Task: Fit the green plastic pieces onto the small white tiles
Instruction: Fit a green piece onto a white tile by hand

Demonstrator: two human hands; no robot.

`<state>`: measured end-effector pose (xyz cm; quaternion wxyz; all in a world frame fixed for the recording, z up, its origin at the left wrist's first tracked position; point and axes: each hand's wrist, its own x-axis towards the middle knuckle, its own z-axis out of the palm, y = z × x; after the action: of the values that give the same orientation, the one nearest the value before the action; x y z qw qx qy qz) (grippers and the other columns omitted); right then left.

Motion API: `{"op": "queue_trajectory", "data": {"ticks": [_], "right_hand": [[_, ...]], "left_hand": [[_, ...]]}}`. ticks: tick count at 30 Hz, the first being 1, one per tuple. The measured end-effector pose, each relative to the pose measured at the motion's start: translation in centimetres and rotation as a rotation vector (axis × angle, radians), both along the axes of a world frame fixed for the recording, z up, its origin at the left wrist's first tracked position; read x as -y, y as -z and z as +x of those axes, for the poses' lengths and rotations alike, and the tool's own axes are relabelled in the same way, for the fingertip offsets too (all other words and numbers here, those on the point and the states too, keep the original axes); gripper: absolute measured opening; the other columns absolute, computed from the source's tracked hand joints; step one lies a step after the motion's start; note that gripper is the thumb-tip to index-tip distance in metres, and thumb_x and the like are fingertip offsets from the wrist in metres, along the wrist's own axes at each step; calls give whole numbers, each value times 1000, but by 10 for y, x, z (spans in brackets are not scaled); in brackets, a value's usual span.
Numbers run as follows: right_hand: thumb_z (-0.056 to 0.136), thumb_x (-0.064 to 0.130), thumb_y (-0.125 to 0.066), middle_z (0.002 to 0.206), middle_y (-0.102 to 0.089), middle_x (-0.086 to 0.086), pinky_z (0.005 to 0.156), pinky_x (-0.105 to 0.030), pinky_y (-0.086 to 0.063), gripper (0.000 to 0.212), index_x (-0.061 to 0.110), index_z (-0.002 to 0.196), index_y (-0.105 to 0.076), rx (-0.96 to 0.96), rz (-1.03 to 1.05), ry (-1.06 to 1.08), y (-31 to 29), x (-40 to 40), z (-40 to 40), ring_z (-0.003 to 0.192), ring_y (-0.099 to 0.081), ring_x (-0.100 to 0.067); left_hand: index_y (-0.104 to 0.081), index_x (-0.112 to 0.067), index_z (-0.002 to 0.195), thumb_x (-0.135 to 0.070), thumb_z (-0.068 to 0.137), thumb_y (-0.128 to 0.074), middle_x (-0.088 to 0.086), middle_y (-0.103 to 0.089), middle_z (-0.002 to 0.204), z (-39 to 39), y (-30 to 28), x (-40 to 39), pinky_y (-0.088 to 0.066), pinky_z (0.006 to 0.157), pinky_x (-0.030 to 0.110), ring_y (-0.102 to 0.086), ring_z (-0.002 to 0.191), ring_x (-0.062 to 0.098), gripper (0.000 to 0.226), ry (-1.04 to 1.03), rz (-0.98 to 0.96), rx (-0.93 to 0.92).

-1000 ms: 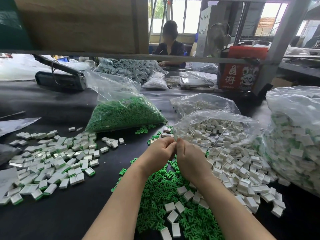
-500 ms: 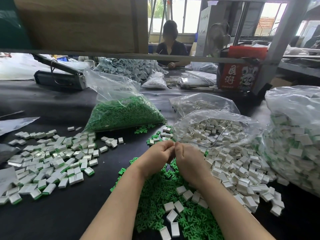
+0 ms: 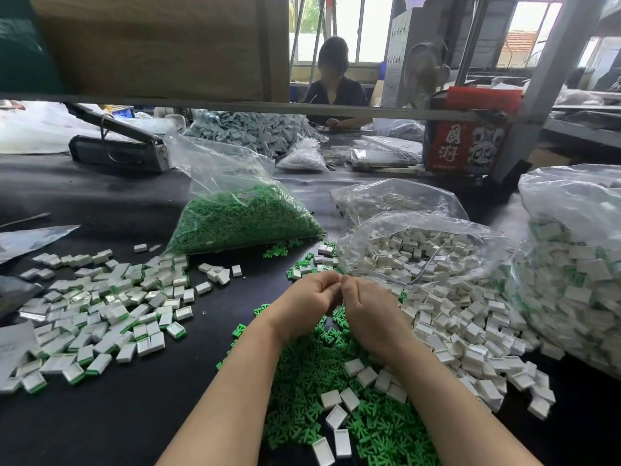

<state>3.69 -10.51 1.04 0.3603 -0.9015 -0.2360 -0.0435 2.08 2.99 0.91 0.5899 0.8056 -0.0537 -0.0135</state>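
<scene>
Fingers: the fingers [image 3: 331, 290] of both hands are curling inward and meeting tip to tip above the table; whatever they may be pinching is hidden between them, so the held item cannot be told.
Left hand: the left hand [image 3: 304, 306] is hovering knuckles-up, its fingertips touching those of the right hand [image 3: 364, 309].
Right hand: it is mirroring the left, thumb side turned toward it, forearm lying over the loose pieces.
Green plastic pieces: a loose heap of green plastic pieces [image 3: 312, 375] is lying on the table directly under the hands and wrists, spreading toward the near edge.
Small white tiles: a few small white tiles [image 3: 336, 417] are sitting on the green heap; a larger spill [image 3: 463, 327] is lying just right of the right hand, running out of an open clear bag [image 3: 420, 250].
Fitted tiles: a scatter of white tiles with green edges [image 3: 100, 321] is lying well to the left of the hands.
Green stock bag: a clear bag of green pieces [image 3: 242, 216] is resting beyond the hands, left of the open bag.
Right-side bag: a large bag of white-and-green tiles [image 3: 571, 274] is standing at the far right.
Table: the black table [image 3: 117, 418] is carrying all of the above.
Background: another person [image 3: 334, 92] is sitting at the far side, behind a shelf rail; a red box [image 3: 467, 142] is standing to the right of that person.
</scene>
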Motion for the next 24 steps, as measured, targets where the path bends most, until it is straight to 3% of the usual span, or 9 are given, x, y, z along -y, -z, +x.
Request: {"op": "queue_trajectory", "data": {"ticks": [5, 7, 10, 12, 15, 20, 24], "right_hand": [[104, 21, -33, 70, -51, 4, 62, -34, -36, 33, 21, 75, -50, -107, 126, -100, -7, 2, 6, 66, -46, -14], [103, 19, -36, 66, -49, 2, 63, -40, -36, 34, 18, 73, -50, -174, 216, -148, -12, 4, 7, 63, -43, -15], [103, 22, -43, 60, -48, 8, 60, -38, -34, 34, 24, 71, -54, -247, 306, -184, -15, 9, 9, 57, -41, -11], [102, 23, -47, 52, -49, 12, 57, -35, -33, 36, 28, 68, -58, -259, 337, -182, -15, 11, 10, 52, -40, -7], [102, 24, -47, 51, -44, 11, 57, -36, -30, 48, 34, 57, -60, -246, 352, -162, -14, 10, 9, 52, -36, -12], [103, 18, -41, 59, -41, 0, 60, -38, -31, 40, 18, 63, -45, -258, 328, -161, -16, 7, 8, 57, -36, -16], [102, 11, -41, 52, -38, 8, 48, -21, -31, 38, 15, 64, -41, -462, 454, -238, -20, 13, 8, 47, -32, -7]], "left_hand": [[-55, -15, 82, -16, 103, -48, -5, -46, 68, -5, -6, -5, -36, 63, 24, -41, 64, 9, 22, 13, -52, 33], [-56, -14, 83, -17, 102, -50, 1, -46, 73, -7, -8, -7, -36, 71, 29, -42, 71, 12, 20, 19, -119, 44], [-61, -16, 88, -19, 101, -49, 4, -46, 77, -10, -10, -8, -35, 73, 30, -40, 72, 14, 18, 51, -175, 54], [-65, -9, 94, -23, 100, -49, 0, -49, 75, -10, -10, -8, -37, 72, 26, -42, 71, 12, 22, 58, -172, 56], [-54, 10, 105, -28, 100, -47, 5, -42, 76, -8, -6, -9, -34, 70, 34, -36, 71, 18, 39, 36, -133, 54], [-51, -8, 88, -35, 98, -47, -14, -42, 58, -10, -6, -12, -30, 52, 16, -34, 54, 5, 28, 49, -126, 36], [-56, -24, 77, -33, 93, -47, -11, -41, 62, -12, -9, -13, -31, 50, 13, -33, 55, 4, 20, 103, -180, -13]]}}
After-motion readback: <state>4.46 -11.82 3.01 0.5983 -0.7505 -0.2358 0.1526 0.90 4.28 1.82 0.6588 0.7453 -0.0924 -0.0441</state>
